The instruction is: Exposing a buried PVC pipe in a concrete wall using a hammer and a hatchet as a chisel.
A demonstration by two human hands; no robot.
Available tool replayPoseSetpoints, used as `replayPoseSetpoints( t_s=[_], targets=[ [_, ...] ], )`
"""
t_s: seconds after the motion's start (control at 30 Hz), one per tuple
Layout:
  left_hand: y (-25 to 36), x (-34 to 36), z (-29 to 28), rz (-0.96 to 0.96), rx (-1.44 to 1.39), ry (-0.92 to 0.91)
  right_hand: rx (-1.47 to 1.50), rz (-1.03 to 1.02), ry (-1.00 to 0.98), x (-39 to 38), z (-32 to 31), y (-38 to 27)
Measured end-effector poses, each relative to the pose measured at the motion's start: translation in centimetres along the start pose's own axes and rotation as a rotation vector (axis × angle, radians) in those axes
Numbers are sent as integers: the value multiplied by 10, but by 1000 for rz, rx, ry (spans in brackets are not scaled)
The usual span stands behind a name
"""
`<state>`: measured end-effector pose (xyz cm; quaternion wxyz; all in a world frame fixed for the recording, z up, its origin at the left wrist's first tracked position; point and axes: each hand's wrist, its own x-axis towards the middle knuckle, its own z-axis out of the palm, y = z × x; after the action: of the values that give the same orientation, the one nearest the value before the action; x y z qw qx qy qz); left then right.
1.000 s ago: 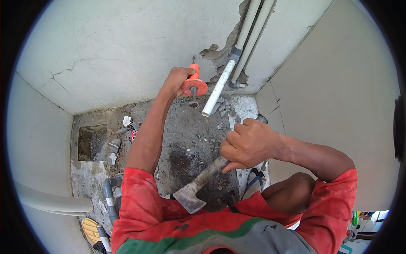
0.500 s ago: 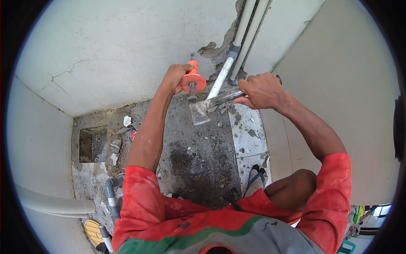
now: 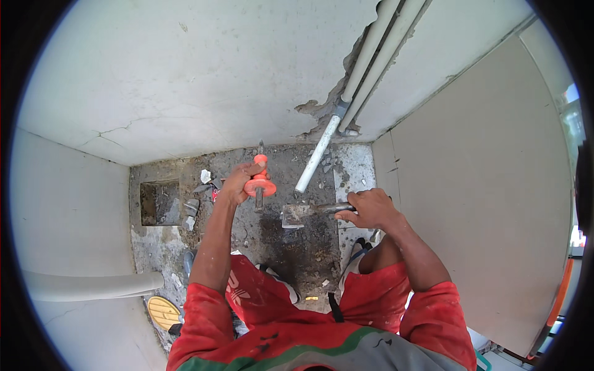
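over the gritty floor (image 3: 297, 244), i watch remotely as the left hand's (image 3: 240, 183) fingers clamp one chisel (image 3: 260, 186) by its orange grip (image 3: 260, 161) and the right hand's (image 3: 371, 208) wrap one hatchet's (image 3: 298, 214) handle (image 3: 332, 208), good holds for rigid, probably heavy steel, with two pipes (image 3: 369, 52) and one white stub (image 3: 318, 154) beyond.

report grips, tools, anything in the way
Left grip holding orange-guarded chisel. Right grip holding hatchet, head apart from chisel. White pipe juts nearby, possibly obstructing.
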<state>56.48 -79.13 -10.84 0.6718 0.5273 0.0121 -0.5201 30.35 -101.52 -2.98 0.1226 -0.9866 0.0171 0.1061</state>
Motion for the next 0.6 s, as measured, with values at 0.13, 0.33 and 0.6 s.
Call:
replayPoseSetpoints(
  t_s=[0.13, 0.33, 0.6],
  targets=[
    [-31, -68, -13, -164, -203, 145, 612, 374, -78, -42, -38, -62],
    [16, -187, 129, -479, -395, 230, 1822, 972, 262, -64, -113, -177],
    [83, -238, 218, -807, -287, 51, 1971, 967, 270, -101, -222, -199]
  ],
)
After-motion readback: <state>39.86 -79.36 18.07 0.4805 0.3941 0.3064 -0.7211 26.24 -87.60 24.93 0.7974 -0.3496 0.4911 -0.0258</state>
